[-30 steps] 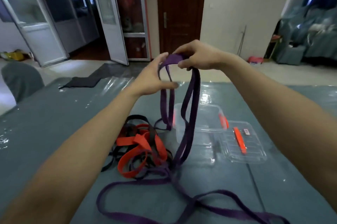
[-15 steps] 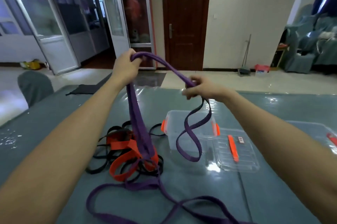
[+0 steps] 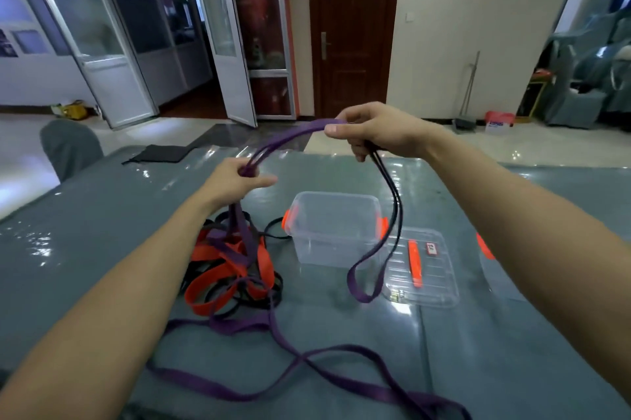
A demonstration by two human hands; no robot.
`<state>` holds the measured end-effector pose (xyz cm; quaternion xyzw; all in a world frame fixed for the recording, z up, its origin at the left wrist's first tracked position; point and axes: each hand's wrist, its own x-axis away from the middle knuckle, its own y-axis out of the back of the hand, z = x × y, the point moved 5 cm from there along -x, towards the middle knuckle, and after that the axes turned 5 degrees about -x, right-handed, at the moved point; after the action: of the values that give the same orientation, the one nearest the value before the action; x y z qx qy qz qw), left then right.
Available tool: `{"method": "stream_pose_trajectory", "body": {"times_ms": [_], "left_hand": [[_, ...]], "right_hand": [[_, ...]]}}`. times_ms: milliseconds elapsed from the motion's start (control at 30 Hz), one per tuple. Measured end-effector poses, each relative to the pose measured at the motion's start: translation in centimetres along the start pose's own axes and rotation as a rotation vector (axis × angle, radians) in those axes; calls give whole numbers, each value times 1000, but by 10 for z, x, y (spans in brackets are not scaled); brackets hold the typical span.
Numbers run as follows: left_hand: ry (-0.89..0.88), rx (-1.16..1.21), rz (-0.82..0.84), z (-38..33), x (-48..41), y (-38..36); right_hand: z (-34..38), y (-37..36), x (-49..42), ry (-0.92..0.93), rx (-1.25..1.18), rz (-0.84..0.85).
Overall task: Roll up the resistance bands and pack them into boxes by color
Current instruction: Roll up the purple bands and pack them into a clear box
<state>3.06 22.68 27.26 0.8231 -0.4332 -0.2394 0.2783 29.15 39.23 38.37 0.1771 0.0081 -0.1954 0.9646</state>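
A long purple band stretches between my two hands above the table. My left hand grips it low at centre left. My right hand pinches it higher, and a loop hangs from that hand down in front of the clear box. The rest of the purple band trails over the table toward me. Orange bands and black bands lie tangled under my left forearm. The box with orange latches stands open and holds nothing.
A clear lid with an orange handle lies right of the box. Another clear box shows partly behind my right forearm. The grey table carries a black cloth at its far left. A grey chair stands beyond.
My left hand has dropped from high up to just above the table. My right hand has risen and moved right, so the band now slopes up from left to right.
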Motion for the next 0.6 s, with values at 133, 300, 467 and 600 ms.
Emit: {"method": "stream_pose_trajectory", "body": {"times_ms": [133,300,467,600], "left_hand": [[-80,225,267,-34,-1,-21],[-180,563,233,-80,-27,-6],[-262,597,319,-137,-51,14],[-284,415,275,-175,-63,19]], "right_hand": [[19,11,-1,-23,156,22],[21,24,-4,-113,270,93],[22,40,-7,-41,233,-69],[30,49,-8,12,204,-154]]}}
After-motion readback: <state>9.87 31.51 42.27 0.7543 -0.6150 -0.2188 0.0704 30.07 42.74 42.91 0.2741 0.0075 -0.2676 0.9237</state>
